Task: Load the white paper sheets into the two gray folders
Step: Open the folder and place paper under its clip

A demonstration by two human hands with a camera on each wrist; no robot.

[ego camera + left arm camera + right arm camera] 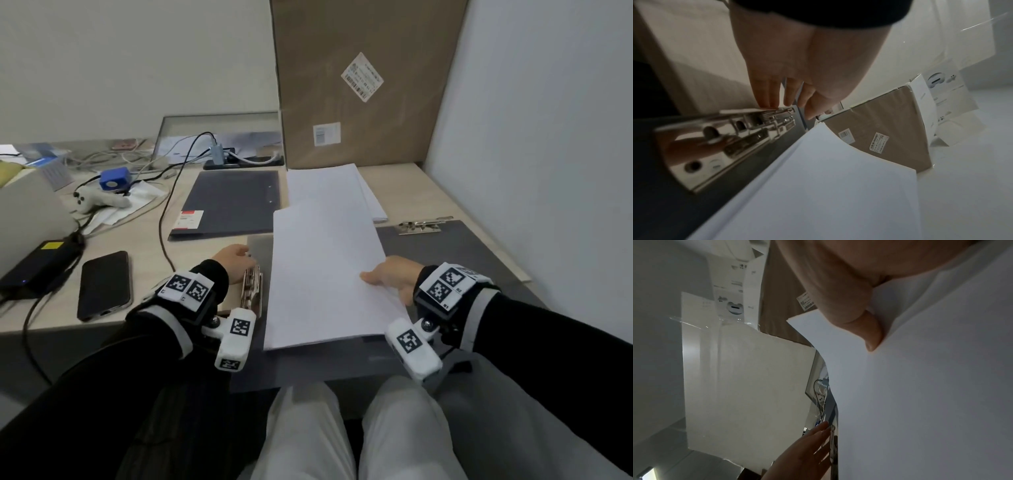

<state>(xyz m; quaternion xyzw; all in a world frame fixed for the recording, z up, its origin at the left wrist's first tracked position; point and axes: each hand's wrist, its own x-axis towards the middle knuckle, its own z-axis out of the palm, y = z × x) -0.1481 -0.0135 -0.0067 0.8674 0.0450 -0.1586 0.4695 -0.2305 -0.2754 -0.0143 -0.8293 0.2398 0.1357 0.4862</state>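
Note:
An open gray folder (462, 253) lies in front of me on the desk, with a metal clip (252, 291) along its left side and a second clip (423, 226) at its far right edge. My right hand (390, 275) pinches the right edge of a batch of white paper sheets (325, 274), thumb (859, 313) on top, holding it slightly raised over the folder. My left hand (233, 260) reaches the left clip (725, 142), its straight fingertips (766, 104) touching the clip's far end. A closed gray folder (233, 202) and a stack of white paper (329, 185) lie further back.
A black phone (104, 284), a black power brick (37, 263), cables, a white controller (99, 202) and a blue device (114, 180) crowd the desk's left part. A tall cardboard box (359, 78) stands at the back. A wall closes the right side.

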